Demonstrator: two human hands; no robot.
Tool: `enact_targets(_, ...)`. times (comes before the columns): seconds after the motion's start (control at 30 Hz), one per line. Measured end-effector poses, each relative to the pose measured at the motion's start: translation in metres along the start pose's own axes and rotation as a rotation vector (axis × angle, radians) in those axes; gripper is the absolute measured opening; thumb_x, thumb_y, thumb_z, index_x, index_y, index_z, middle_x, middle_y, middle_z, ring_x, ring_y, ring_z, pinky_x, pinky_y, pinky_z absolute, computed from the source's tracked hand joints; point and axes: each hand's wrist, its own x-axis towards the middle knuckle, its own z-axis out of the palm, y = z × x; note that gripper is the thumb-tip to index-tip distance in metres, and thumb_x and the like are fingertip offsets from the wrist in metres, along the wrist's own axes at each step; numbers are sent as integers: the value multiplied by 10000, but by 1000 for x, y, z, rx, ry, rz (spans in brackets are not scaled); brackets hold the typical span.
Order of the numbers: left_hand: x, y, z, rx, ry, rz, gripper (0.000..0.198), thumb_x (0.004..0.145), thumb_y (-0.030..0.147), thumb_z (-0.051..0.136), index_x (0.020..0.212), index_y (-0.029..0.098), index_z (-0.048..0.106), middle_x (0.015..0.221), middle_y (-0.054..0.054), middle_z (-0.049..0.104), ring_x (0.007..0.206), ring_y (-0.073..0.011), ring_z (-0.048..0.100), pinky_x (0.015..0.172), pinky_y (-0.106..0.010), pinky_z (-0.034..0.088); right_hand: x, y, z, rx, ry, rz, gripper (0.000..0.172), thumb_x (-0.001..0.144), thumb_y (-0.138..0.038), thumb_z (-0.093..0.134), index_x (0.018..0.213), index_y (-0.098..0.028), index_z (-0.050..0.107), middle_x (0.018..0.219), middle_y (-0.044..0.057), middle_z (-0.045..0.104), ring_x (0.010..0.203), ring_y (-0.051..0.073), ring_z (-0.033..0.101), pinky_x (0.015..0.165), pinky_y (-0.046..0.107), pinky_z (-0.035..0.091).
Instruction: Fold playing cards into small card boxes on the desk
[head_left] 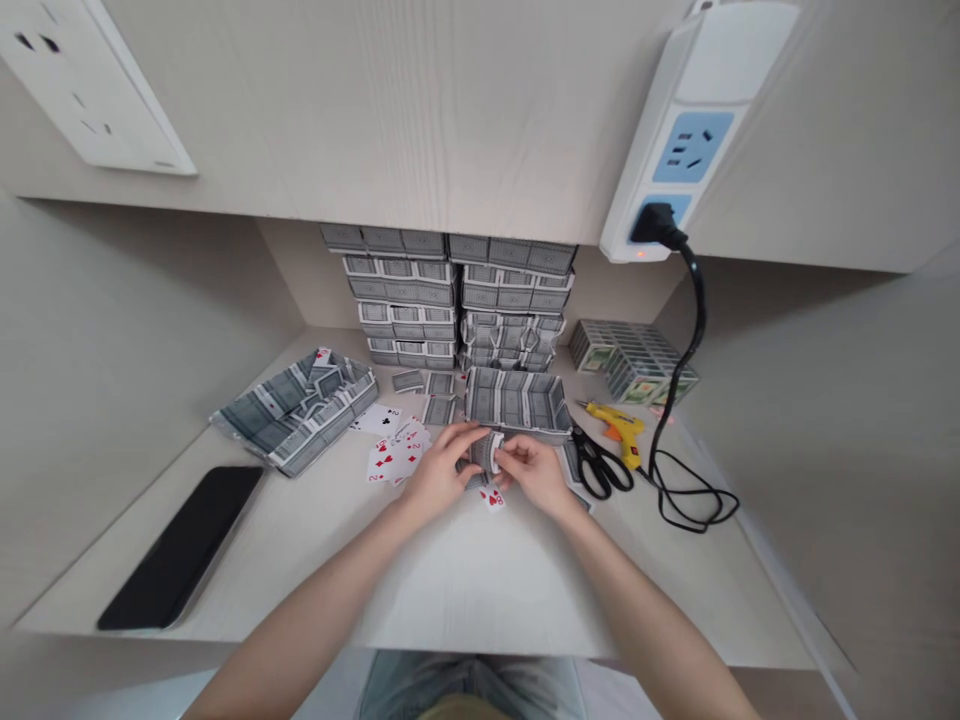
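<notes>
Grey-backed cards [486,454] are pinched by left hand [442,464] and right hand [538,474], angled inward, fingers [514,455] bent.

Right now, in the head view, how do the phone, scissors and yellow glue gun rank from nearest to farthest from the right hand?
From the right hand:
1. Scissors, just to its right.
2. Yellow glue gun, beyond the scissors.
3. Phone, far left.

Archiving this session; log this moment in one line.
left hand: holding patterned cards; right hand: holding patterned cards; glue gun: lying at right
</notes>
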Motion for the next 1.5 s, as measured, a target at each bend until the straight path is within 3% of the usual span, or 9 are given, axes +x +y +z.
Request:
enact_targets(0.5,-1,3,2,-57,-32,-24,501,741,50,503,1173,298,453,1226,-24,396,1093,-161,480,835,-299,518,-1,1,1,-69,34,-27,244,684,-404,596,647,-190,486,446,-33,573,375,146,562,381,243,452)
enact_targets(0.73,0,3,0,11,49,-34,524,743,67,510,1198,316,437,1239,-26,394,983,-137,532,813,-302,519,-6,-3,7,-86,-20,-42,387,787,-513,428,864,-156,555,535,1,616,463,155,602,495,274,505)
enact_targets(0.83,0,2,-1,29,69,-17,528,744,80,515,1208,317,430,1234,-35,404,919,-130,555,790,-308,524,-8,-1,8,-139,-51,-97,409,753,-457,523,1041,-165,529,644,22,646,536,166,626,529,279,516)
enact_targets(0.93,-1,1,-1,41,72,6,523,751,88,514,1213,317,428,1231,-41,407,831,-106,573,780,-311,526,-8,3,9,-238,-51,-155,404,739,-377,565,1092,-185,516,738,37,659,558,165,629,543,284,516)
enact_targets(1.1,-2,-1,2,57,102,19,533,743,93,533,1213,322,429,1208,-44,421,746,-87,580,737,-303,537,-9,4,9,-285,-68,-165,372,772,-325,518,1119,-192,513,685,13,649,529,158,623,519,268,501)
enact_targets(1.3,-1,-3,2,65,69,9,500,747,139,556,1201,318,448,1176,-31,440,753,-87,579,746,-286,532,-9,6,7,-300,-69,-157,266,785,-294,481,1013,-183,558,539,-20,613,465,151,599,486,251,465)
enact_targets(1.4,-2,-3,-1,103,9,20,491,759,177,558,1212,325,438,1175,-26,450,690,-71,568,757,-295,525,-8,5,6,-217,-80,-127,172,766,-308,488,836,-174,572,490,-31,586,435,145,583,468,243,451)
enact_targets(1.5,-2,-1,-4,157,10,41,478,770,217,552,1221,326,433,1186,-33,444,741,-92,571,766,-305,517,-6,1,6,-84,-99,-68,184,739,-344,519,785,-169,549,453,-45,566,402,136,563,451,237,439)
